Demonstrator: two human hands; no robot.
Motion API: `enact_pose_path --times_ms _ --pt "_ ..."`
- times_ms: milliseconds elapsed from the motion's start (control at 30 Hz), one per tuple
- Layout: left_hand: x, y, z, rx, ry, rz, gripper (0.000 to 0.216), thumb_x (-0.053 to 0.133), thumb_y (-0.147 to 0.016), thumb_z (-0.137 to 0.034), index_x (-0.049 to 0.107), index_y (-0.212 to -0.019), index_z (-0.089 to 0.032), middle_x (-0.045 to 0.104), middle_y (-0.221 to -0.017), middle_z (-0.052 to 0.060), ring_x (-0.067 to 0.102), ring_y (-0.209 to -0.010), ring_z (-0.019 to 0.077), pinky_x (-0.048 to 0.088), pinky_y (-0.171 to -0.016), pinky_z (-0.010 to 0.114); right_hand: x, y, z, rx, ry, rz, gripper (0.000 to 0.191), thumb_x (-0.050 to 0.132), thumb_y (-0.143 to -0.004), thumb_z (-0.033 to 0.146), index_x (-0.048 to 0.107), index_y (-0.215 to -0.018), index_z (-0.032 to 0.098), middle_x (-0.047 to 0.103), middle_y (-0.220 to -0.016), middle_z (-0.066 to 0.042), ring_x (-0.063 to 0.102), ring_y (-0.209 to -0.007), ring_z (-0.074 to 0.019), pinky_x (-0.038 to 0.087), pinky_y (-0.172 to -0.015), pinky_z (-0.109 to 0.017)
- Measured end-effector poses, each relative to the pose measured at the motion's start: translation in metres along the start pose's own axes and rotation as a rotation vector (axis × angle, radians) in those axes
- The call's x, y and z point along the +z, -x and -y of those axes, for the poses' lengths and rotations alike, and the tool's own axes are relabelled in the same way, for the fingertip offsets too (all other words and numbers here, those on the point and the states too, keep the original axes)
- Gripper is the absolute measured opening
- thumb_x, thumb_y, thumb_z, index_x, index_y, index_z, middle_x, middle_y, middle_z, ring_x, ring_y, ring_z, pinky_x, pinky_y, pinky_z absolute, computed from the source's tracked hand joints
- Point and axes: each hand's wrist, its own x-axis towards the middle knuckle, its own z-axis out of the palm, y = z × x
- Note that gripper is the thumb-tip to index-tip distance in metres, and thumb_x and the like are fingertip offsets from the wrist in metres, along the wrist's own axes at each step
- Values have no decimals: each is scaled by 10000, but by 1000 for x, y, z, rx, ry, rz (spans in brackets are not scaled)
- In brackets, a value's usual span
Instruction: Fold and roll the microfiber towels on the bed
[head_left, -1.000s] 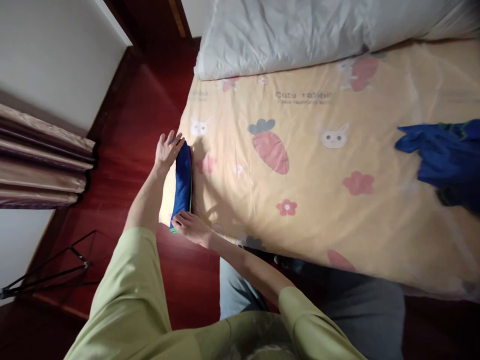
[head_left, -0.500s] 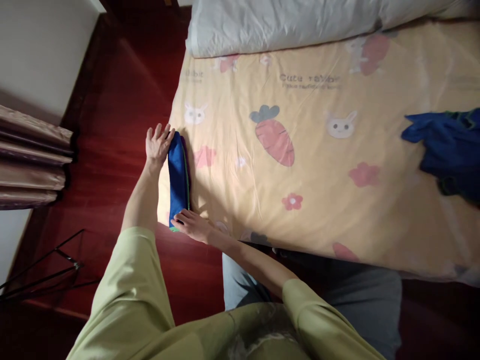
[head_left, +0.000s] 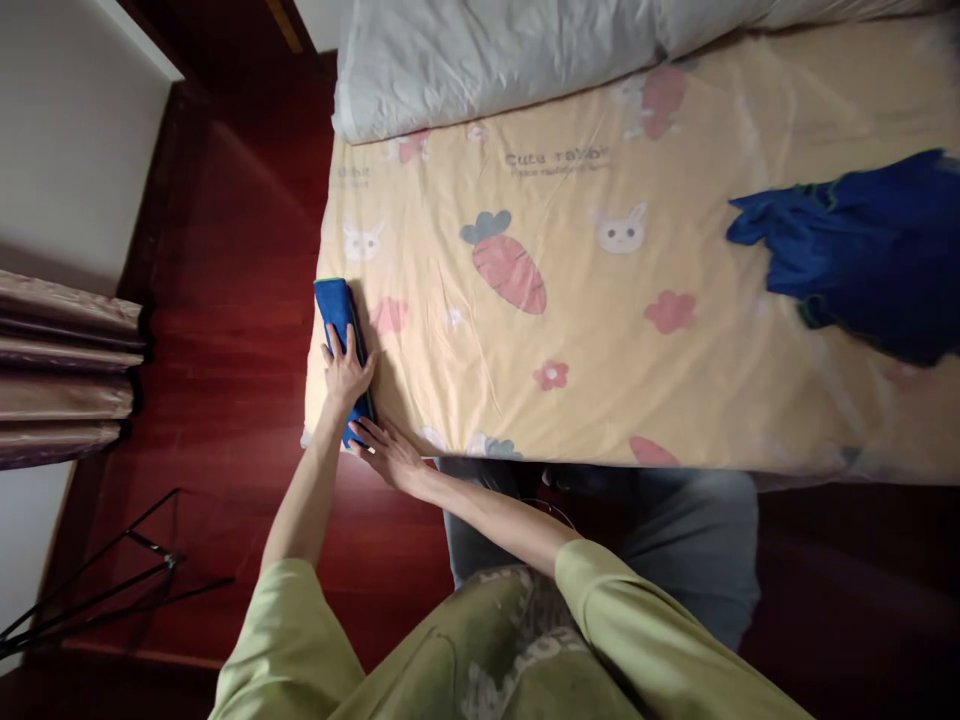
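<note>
Fingers spread and laid flat, the left hand [head_left: 346, 376] presses on a folded blue cloth [head_left: 331, 297] without closing around it, its palm about halfway along the strip. The right hand [head_left: 394, 458] has its fingertips on the near end of the same cloth, with the fingers loosely extended; whether they pinch the fabric cannot be told from this angle. The folded cloth lies as a long, narrow strip at the left end of a bed, near the corner closest to the person, and green trim shows along its edge. Beneath it is a yellow sheet [head_left: 435, 385] printed with carrots, rabbit faces, pink flowers and lettering. Well apart, at the right side of the bed, a second blue cloth [head_left: 862, 255] lies loose and crumpled, also edged in green. A pale, puffy quilt [head_left: 487, 70] runs along the far side of the sheet. To the left are a dark red floor [head_left: 225, 330], a striped curtain [head_left: 64, 370] by the wall, and the thin black legs of a stand [head_left: 142, 575]. The person wears a light green top [head_left: 292, 625] and grey-blue trousers [head_left: 701, 550], standing against the near edge of the bed.
</note>
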Motion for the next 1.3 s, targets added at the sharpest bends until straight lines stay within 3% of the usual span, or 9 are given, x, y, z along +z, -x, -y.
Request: enact_pose_path --times_ms 133,300,467,600,767,900,1000,1167,1300 --pt "11 25 -18 -53 51 -11 809 490 -1005 -410 320 -1756 -159 50 -1833 204 209 -1644 527 351 -1228 789 -14 31 2 13 52 79 490 748 -917 75 692 -1390 191 397 -1758 -126 334 -1648 -349 377 -1308 -589" --pt "8 36 -30 -76 49 6 802 418 -1016 -453 321 -1759 -167 -3 -1842 175 59 -1662 559 208 -1234 852 -59 99 -15 46 121 96 452 715 -978 158 689 -1429 159 380 -1762 -149 338 -1648 -336 410 -1298 -508" --pt "16 117 -59 -158 67 -23 779 439 -1009 -430 334 -1749 -212 -45 -1847 143 -26 -1676 533 156 -1233 866 -124 218 -50 189 -23 -115 386 609 -1036 186 719 -1405 160 516 -1675 -152 488 -1566 -268 439 -1295 -467" --pt "39 186 -105 -181 46 43 812 502 -1005 -402 256 -1764 -255 82 -1834 189 -43 -1693 479 187 -1242 847 -171 327 -89 440 -140 -359 354 538 -1028 205 760 -1302 175 713 -1443 -155 683 -1358 -249 561 -1176 -464" --pt "82 199 -209 197 99 189 566 432 -1058 -305 508 -1600 -159 407 -1682 249 348 -1613 387 362 -1273 557 -218 427 -134 635 -49 -521 301 520 -997 263 776 -1146 208 779 -1250 -157 727 -1247 -281 578 -1139 -503" --pt "117 178 -314 317 165 228 397 420 -1068 -269 659 -1362 -151 654 -1359 240 612 -1318 340 479 -1125 501 -243 464 -162 778 -79 -629 307 532 -965 340 761 -1113 199 794 -1145 -161 771 -1046 -276 651 -976 -460" --pt "142 179 -360 322 186 147 334 405 -1067 -250 692 -1217 -165 691 -1200 243 639 -1193 382 480 -1023 558 -266 477 -190 897 -151 -745 334 558 -935 387 741 -1126 183 797 -1120 -169 772 -916 -256 671 -820 -401" --pt "166 193 -365 357 126 129 350 395 -1074 -274 691 -1236 -180 666 -1204 246 605 -1205 396 431 -1036 571 -336 496 -263 1062 69 -976 405 585 -877 279 681 -1242 130 751 -1186 -201 724 -1014 -262 611 -937 -429" --pt "177 192 -362 331 79 147 366 423 -1066 -306 702 -1242 -149 656 -1210 252 593 -1193 392 410 -1035 557 -399 513 -328 1262 357 -947 526 665 -805 149 638 -1328 95 658 -1303 -275 602 -1234 -316 436 -1142 -517"
